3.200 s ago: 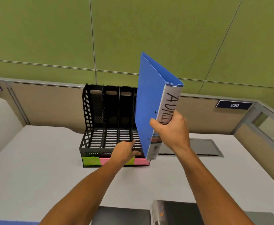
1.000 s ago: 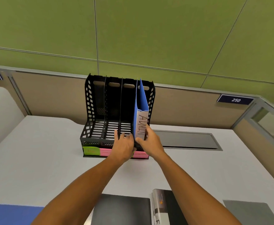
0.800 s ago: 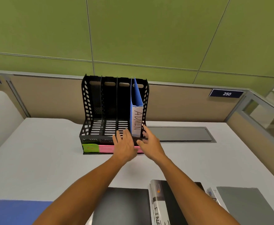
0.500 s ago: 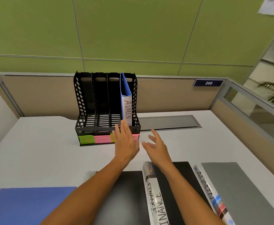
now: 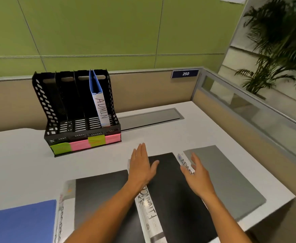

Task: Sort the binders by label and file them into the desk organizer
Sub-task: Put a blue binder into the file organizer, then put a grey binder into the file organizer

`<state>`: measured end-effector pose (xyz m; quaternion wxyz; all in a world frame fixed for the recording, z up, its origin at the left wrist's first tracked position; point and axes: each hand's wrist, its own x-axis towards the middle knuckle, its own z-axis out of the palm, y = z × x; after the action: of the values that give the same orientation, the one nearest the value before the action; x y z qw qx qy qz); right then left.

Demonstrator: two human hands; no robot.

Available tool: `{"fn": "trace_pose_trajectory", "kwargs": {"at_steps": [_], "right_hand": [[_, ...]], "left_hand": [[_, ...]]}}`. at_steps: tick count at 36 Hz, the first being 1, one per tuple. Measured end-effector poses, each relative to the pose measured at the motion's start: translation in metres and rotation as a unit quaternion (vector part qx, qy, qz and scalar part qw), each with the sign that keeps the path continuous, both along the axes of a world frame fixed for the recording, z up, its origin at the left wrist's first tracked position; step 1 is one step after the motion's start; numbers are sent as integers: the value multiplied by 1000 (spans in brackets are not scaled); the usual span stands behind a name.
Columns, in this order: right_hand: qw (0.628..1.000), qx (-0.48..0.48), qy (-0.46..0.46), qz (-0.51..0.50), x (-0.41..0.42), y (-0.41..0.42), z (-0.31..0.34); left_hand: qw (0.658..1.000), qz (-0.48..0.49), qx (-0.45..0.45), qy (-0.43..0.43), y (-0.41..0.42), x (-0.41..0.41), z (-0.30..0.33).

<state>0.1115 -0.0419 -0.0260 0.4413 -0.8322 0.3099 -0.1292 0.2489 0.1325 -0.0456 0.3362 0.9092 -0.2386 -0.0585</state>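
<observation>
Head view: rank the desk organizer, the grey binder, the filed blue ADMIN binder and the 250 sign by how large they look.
1. Grey binder and desk organizer: similar in apparent size; the binder lies nearer the camera, so I won't rank them.
2. Blue ADMIN binder.
3. 250 sign, smallest.

I note the desk organizer (image 5: pixel 77 109) as perforated black plastic with a slight sheen, its front lip carrying matt green and pink paper notes (image 5: pixel 85 144). I see smooth matt covers on the black binder (image 5: pixel 177 199) and grey binder (image 5: pixel 222 174), each with a white paper spine label. I record the desk (image 5: pixel 21 165) as smooth, matt and pale.
</observation>
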Motion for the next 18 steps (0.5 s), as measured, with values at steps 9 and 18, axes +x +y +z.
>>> {"fn": "trace_pose_trajectory", "kwargs": {"at_steps": [9,18], "right_hand": [[998,18,15,-62,-69,-70,-24],[993,38,51,-102,-111,-142,-44]], "left_hand": [[994,-87,-5,69,-69,-62,-16],[978,-196,70,15,-136,-116,-28]]}}
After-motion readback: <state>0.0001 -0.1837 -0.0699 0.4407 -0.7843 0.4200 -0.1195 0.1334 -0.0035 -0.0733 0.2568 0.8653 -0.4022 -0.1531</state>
